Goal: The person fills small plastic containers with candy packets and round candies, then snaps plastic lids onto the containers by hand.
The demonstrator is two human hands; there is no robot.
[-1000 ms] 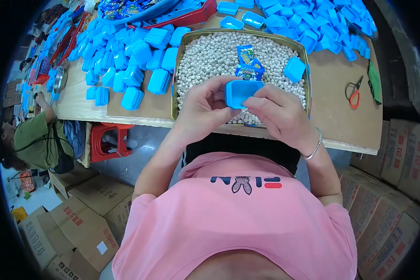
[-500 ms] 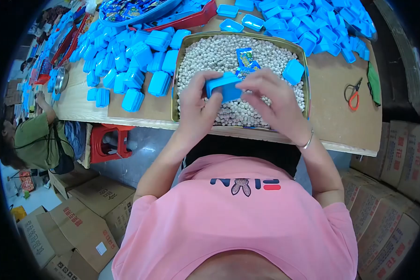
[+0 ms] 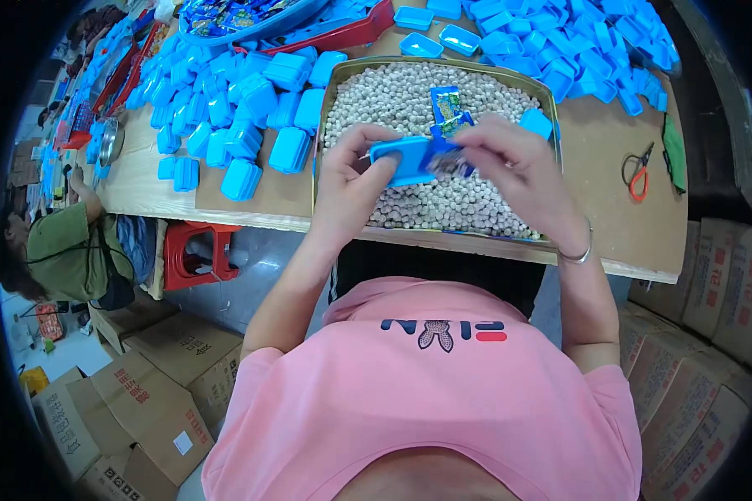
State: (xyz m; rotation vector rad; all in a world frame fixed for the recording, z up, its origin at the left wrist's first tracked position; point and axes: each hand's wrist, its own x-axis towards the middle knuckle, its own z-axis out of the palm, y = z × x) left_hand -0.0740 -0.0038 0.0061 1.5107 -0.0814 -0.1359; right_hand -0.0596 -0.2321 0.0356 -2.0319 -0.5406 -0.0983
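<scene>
My left hand (image 3: 351,171) grips a small blue plastic box (image 3: 409,163) between thumb and fingers, above a metal-rimmed tray (image 3: 317,167). Pinched in my right hand (image 3: 518,167) is a blue printed packet (image 3: 451,160), blurred by motion, close against the box's right side. Below both hands, small round pale balls (image 3: 376,92) fill the tray. Another blue packet (image 3: 445,104) lies on the balls just beyond my hands, and its lower part is partly hidden. At the tray's right side rests a second blue box (image 3: 536,123).
Closed blue boxes (image 3: 288,150) are heaped left of the tray, open ones (image 3: 576,58) at the back right. Orange-handled scissors (image 3: 639,179) lie on the right. A co-worker (image 3: 67,250) sits at far left near a red stool (image 3: 196,255). Cardboard cartons (image 3: 150,401) flank me.
A blue packet now shows in my right hand beside the box, where none was visible before. My right hand has shifted slightly right; my left hand keeps its hold on the box.
</scene>
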